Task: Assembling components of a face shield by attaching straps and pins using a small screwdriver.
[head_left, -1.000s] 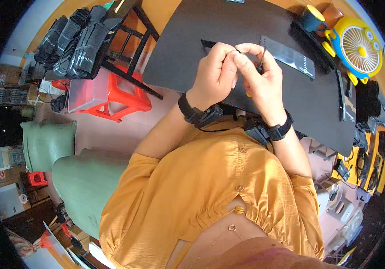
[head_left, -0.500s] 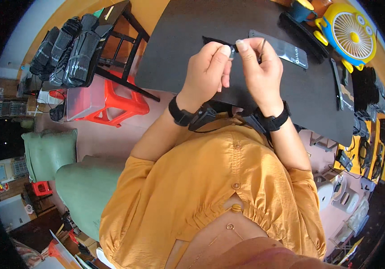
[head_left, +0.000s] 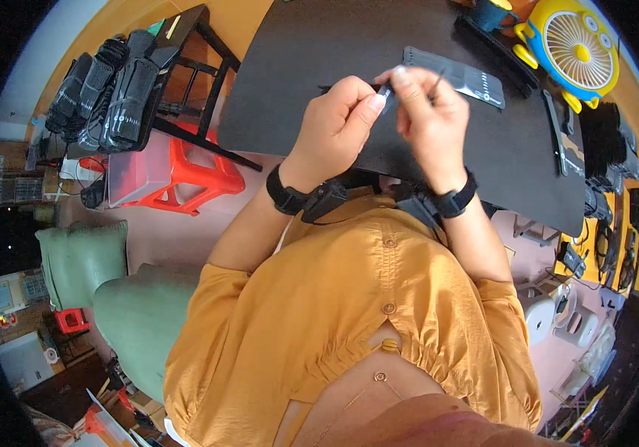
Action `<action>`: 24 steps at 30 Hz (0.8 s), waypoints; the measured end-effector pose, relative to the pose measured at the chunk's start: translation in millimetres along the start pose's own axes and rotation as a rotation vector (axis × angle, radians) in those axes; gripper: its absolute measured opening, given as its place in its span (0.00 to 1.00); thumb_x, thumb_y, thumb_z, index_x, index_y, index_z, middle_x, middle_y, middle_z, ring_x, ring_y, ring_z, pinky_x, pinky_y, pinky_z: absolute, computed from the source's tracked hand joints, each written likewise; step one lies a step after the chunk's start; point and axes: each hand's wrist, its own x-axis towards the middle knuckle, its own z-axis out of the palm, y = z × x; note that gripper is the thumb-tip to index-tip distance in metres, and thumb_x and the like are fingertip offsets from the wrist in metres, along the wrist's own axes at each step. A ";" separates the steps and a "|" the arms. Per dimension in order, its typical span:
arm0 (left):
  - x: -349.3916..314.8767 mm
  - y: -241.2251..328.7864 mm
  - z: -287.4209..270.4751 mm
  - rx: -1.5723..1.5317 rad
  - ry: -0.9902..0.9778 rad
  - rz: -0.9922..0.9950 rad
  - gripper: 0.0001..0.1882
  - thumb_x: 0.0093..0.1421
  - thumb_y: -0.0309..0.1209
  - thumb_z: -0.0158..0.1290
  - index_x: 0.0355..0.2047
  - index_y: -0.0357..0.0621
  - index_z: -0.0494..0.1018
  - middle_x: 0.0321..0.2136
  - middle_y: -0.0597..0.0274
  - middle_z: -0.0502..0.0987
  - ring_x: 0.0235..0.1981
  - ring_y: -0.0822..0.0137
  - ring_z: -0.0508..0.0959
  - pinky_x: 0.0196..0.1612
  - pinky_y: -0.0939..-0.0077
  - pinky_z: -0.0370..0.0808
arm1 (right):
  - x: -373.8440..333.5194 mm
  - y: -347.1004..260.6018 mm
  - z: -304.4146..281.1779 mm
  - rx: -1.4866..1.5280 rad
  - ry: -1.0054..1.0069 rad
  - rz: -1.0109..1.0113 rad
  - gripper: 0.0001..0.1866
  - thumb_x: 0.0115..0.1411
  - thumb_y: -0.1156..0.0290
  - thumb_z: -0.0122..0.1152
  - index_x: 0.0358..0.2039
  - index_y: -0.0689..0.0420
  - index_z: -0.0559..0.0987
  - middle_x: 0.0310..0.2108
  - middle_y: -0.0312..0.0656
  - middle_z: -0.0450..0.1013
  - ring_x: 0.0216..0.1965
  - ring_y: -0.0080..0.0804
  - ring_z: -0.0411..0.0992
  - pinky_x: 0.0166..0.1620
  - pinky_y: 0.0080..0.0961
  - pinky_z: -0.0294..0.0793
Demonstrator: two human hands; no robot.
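Note:
Both my hands meet above the near part of a black table (head_left: pixel 312 67). My left hand (head_left: pixel 338 123) pinches a small grey part (head_left: pixel 384 92) between thumb and fingertips. My right hand (head_left: pixel 427 119) touches the same small part with its fingertips and also holds a thin dark rod-like tool (head_left: pixel 436 83) that sticks up from its fingers. A flat dark rectangular panel (head_left: pixel 457 74) lies on the table just beyond my hands. Black bands sit on both wrists.
A yellow desk fan (head_left: pixel 573 45) and a dark cup (head_left: pixel 491 13) stand at the table's far right. Black devices and cables line the right side. To the left are a red plastic stool (head_left: pixel 185 175), a black stand with black bags (head_left: pixel 111 86), and a green cushion (head_left: pixel 81 257).
My hands have lifted slightly and shifted; the fingertips now pinch the small part together, and the thin tool shows above my right fingers.

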 end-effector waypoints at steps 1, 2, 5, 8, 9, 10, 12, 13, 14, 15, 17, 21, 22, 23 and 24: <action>-1.3 2.1 -1.9 0.133 -0.030 0.030 0.08 0.66 0.30 0.49 0.30 0.41 0.70 0.16 0.63 0.70 0.16 0.72 0.70 0.20 0.77 0.66 | 8.9 -2.9 -8.3 -0.003 0.039 -0.052 0.11 0.64 0.63 0.60 0.30 0.56 0.82 0.16 0.27 0.69 0.16 0.11 0.63 0.19 0.12 0.59; -3.2 3.6 -4.1 0.266 -0.055 0.061 0.07 0.65 0.30 0.50 0.30 0.41 0.70 0.17 0.60 0.70 0.16 0.69 0.71 0.21 0.74 0.66 | 18.9 -4.6 -20.8 -0.066 0.119 -0.001 0.12 0.64 0.61 0.59 0.30 0.54 0.81 0.15 0.29 0.69 0.15 0.12 0.64 0.18 0.12 0.59; -6.5 12.7 -18.2 0.454 -0.150 0.127 0.07 0.63 0.31 0.51 0.29 0.41 0.70 0.18 0.55 0.68 0.18 0.60 0.71 0.23 0.69 0.66 | 56.8 1.5 -75.5 -0.032 0.272 -0.194 0.13 0.64 0.58 0.58 0.31 0.54 0.80 0.15 0.29 0.68 0.15 0.13 0.64 0.19 0.13 0.59; -5.5 1.4 -41.4 0.524 -0.290 0.156 0.09 0.64 0.31 0.50 0.28 0.40 0.69 0.16 0.60 0.65 0.16 0.67 0.66 0.22 0.72 0.63 | 83.8 -2.5 -139.9 -0.064 0.507 -0.202 0.11 0.62 0.60 0.61 0.32 0.56 0.79 0.18 0.31 0.69 0.16 0.14 0.64 0.19 0.14 0.60; -3.8 1.7 -47.9 0.559 -0.348 0.126 0.10 0.65 0.33 0.49 0.29 0.39 0.69 0.17 0.57 0.66 0.18 0.63 0.68 0.24 0.71 0.64 | 92.0 -2.6 -171.5 0.001 0.540 -0.244 0.11 0.62 0.62 0.62 0.33 0.57 0.78 0.18 0.31 0.69 0.16 0.15 0.64 0.19 0.14 0.60; 2.2 1.4 -48.7 0.542 -0.363 0.139 0.10 0.65 0.33 0.49 0.29 0.39 0.69 0.17 0.57 0.66 0.18 0.63 0.68 0.24 0.71 0.64 | 85.6 -16.4 -190.8 -0.019 0.634 -0.249 0.11 0.62 0.63 0.62 0.32 0.58 0.78 0.18 0.30 0.68 0.16 0.16 0.62 0.19 0.13 0.59; 10.8 -1.1 -48.1 0.519 -0.505 0.097 0.11 0.65 0.34 0.48 0.30 0.38 0.68 0.19 0.54 0.67 0.21 0.56 0.69 0.26 0.68 0.66 | 78.7 -29.5 -219.4 -0.071 0.751 -0.286 0.12 0.62 0.63 0.62 0.29 0.59 0.76 0.17 0.30 0.66 0.15 0.16 0.61 0.18 0.14 0.58; 17.0 1.6 -46.7 0.550 -0.568 0.046 0.12 0.65 0.35 0.48 0.30 0.38 0.68 0.20 0.50 0.68 0.24 0.50 0.70 0.28 0.65 0.66 | 79.6 -31.6 -242.3 -0.105 0.781 -0.355 0.13 0.62 0.61 0.61 0.28 0.58 0.75 0.18 0.31 0.66 0.15 0.16 0.61 0.18 0.15 0.58; 20.3 -4.4 -48.4 0.546 -0.568 0.045 0.12 0.65 0.35 0.48 0.30 0.38 0.68 0.20 0.50 0.68 0.24 0.50 0.70 0.28 0.65 0.66 | 70.7 -50.7 -235.6 -0.040 0.822 -0.308 0.14 0.64 0.61 0.59 0.29 0.58 0.75 0.18 0.32 0.66 0.14 0.18 0.60 0.17 0.16 0.57; 24.8 -12.8 -52.5 0.607 -0.673 -0.001 0.12 0.65 0.35 0.48 0.30 0.38 0.68 0.21 0.49 0.69 0.24 0.49 0.70 0.28 0.64 0.67 | 67.7 -56.7 -249.6 -0.038 0.820 -0.342 0.13 0.64 0.62 0.58 0.30 0.59 0.75 0.18 0.33 0.66 0.15 0.18 0.60 0.18 0.16 0.57; 30.9 -25.3 -54.1 0.721 -0.815 -0.086 0.11 0.63 0.36 0.48 0.30 0.40 0.69 0.22 0.46 0.71 0.25 0.46 0.72 0.28 0.60 0.67 | 62.0 -66.4 -265.3 -0.037 0.826 -0.376 0.13 0.65 0.62 0.57 0.32 0.60 0.75 0.18 0.33 0.66 0.15 0.19 0.60 0.18 0.16 0.57; 44.9 -33.1 -40.4 0.790 -0.700 0.047 0.12 0.63 0.35 0.48 0.27 0.40 0.69 0.21 0.46 0.71 0.25 0.45 0.73 0.28 0.57 0.67 | 51.2 -84.7 -245.1 -0.033 0.632 -0.293 0.14 0.67 0.62 0.54 0.38 0.62 0.76 0.19 0.35 0.68 0.16 0.18 0.59 0.19 0.16 0.56; 48.2 -33.2 -36.7 0.844 -0.690 0.076 0.13 0.62 0.36 0.49 0.26 0.39 0.69 0.21 0.46 0.72 0.25 0.44 0.73 0.28 0.57 0.67 | 51.2 -85.2 -239.1 -0.065 0.631 -0.248 0.15 0.67 0.61 0.54 0.39 0.62 0.76 0.19 0.36 0.70 0.15 0.18 0.59 0.19 0.16 0.55; 53.6 -32.7 -33.2 0.896 -0.684 0.108 0.14 0.62 0.36 0.50 0.24 0.39 0.68 0.21 0.47 0.72 0.24 0.44 0.73 0.28 0.56 0.68 | 51.2 -85.0 -242.4 -0.154 0.549 -0.204 0.18 0.68 0.59 0.51 0.41 0.63 0.76 0.22 0.39 0.75 0.15 0.19 0.58 0.18 0.16 0.53; 59.0 -29.2 -30.5 0.892 -0.692 0.108 0.14 0.62 0.36 0.50 0.24 0.39 0.68 0.21 0.47 0.72 0.24 0.44 0.73 0.28 0.56 0.68 | 51.1 -84.2 -242.1 -0.158 0.556 -0.200 0.18 0.68 0.59 0.51 0.41 0.63 0.76 0.22 0.39 0.75 0.15 0.19 0.58 0.18 0.16 0.53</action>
